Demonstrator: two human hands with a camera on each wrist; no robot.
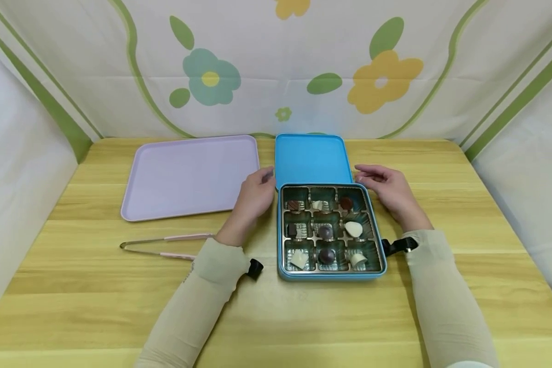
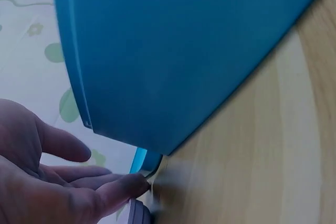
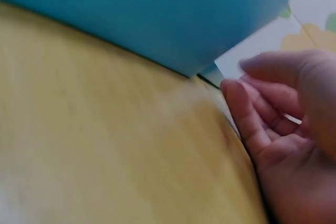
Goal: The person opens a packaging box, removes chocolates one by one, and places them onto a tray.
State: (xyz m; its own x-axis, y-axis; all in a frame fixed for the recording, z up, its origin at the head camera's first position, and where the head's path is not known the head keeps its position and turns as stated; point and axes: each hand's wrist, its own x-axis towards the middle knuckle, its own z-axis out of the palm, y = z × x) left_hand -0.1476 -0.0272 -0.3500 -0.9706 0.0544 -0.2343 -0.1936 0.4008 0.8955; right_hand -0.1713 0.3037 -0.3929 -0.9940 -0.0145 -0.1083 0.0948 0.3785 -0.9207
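Flower-printed cloth [image 1: 262, 56] hangs behind a wood-grained bench [image 1: 483, 286], on which a blue box [image 1: 331, 277] stands a little right of the middle, with a blue lid [image 1: 312, 159] behind it. Its ribbed liner [image 1: 373, 253] carries nine chocolates [image 1: 353, 229], one per compartment. The left hand [image 1: 256, 193] is beside the far left corner, the right hand [image 1: 389, 193] beside the far right; each grip is loosely spread, pinching nothing, though I cannot tell whether fingertips touch the box or lid. A lilac tray [image 1: 190, 179] and tongs [image 1: 186, 237] lie to the left. The box looks stiff, smooth and fairly light, so opposite side walls, held low and level, seem the surest hold; tilting could slide the chocolates, probably easily marked.
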